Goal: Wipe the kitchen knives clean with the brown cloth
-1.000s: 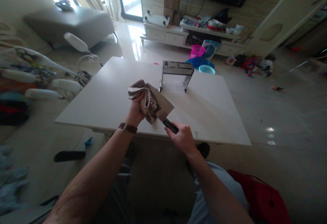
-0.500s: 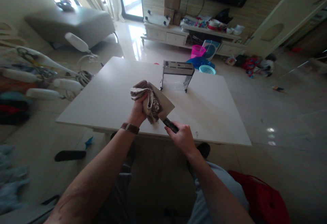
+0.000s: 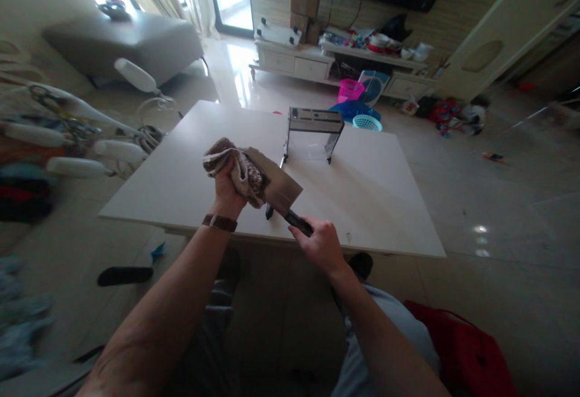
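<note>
A cleaver (image 3: 280,193) is clasped in the right grip (image 3: 321,243); a folded cloth (image 3: 248,180), clasped in the left grip (image 3: 229,190), is held against its blade (image 3: 274,178).

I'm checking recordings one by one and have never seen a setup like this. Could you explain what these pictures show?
There is no machine here: the two bare hands belong to a person. Every picture comes from one camera worn on that person's head, looking forward and down, so the forearms rise from the bottom edge. The left hand, with a brown strap on its wrist, grips a folded brown-and-cream cloth. The right hand holds a broad, rectangular metal cleaver by its black handle. Both are above a white, flat-topped table. On it stands a slotted, grey-topped rack with clear sides. A small dark object shows below the cloth, too hidden to name.
</note>
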Available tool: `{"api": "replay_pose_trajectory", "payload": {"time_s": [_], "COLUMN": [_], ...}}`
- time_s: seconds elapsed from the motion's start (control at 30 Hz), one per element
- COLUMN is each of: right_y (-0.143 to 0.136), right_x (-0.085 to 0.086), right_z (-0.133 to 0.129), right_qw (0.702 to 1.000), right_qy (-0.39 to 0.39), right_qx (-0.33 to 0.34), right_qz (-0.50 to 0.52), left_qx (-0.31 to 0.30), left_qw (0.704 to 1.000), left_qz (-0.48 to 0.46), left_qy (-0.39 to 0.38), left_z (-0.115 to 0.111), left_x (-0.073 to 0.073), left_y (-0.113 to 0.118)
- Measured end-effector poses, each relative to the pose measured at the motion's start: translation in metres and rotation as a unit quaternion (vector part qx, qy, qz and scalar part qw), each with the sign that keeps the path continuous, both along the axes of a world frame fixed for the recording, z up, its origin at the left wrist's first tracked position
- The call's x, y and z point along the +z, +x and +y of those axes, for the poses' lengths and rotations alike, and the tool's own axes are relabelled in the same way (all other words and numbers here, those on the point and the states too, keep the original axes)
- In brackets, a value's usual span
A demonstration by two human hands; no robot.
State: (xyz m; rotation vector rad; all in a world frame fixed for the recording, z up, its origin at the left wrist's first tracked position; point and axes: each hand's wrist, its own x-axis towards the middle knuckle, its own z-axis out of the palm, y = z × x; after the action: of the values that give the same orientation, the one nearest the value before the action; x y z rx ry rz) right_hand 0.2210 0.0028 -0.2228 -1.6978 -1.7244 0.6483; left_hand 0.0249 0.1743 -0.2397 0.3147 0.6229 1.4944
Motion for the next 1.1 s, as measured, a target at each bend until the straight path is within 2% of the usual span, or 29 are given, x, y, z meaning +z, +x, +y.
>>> {"api": "replay_pose_trajectory", "payload": {"time_s": [0.1,0.27,0.37,0.47,0.6,0.83,0.97,1.1], "right_y": [0.000,-0.001,-0.002,-0.001,0.000,-0.001,-0.001,-0.003], "right_x": [-0.001,-0.001,-0.001,0.000,-0.001,-0.002,-0.004,-0.004], "right_z": [0.000,0.003,0.005,0.005,0.005,0.003,-0.001,-0.001], "right_qw": [1.000,0.998,0.998,0.999,1.000,1.000,1.000,0.999], "right_qy": [0.003,0.007,0.011,0.014,0.013,0.010,0.010,0.010], "right_qx": [-0.024,-0.063,-0.062,-0.046,-0.027,0.016,0.002,-0.026], "right_qz": [0.008,0.030,0.024,0.012,0.009,0.017,0.015,0.020], "left_qx": [-0.001,-0.073,-0.123,-0.142,-0.103,-0.040,-0.019,-0.033], "left_qw": [1.000,0.996,0.989,0.986,0.993,0.999,1.000,0.999], "left_qz": [-0.006,0.001,0.018,0.024,0.019,0.021,0.023,0.003], "left_qy": [-0.015,-0.056,-0.077,-0.080,-0.059,-0.007,0.000,-0.016], "left_z": [-0.003,-0.020,-0.030,-0.033,-0.025,-0.006,-0.002,-0.007], "left_x": [0.002,0.003,0.001,-0.003,-0.006,-0.001,0.000,0.000], "left_y": [0.003,0.028,0.043,0.050,0.043,0.015,0.006,0.011]}}
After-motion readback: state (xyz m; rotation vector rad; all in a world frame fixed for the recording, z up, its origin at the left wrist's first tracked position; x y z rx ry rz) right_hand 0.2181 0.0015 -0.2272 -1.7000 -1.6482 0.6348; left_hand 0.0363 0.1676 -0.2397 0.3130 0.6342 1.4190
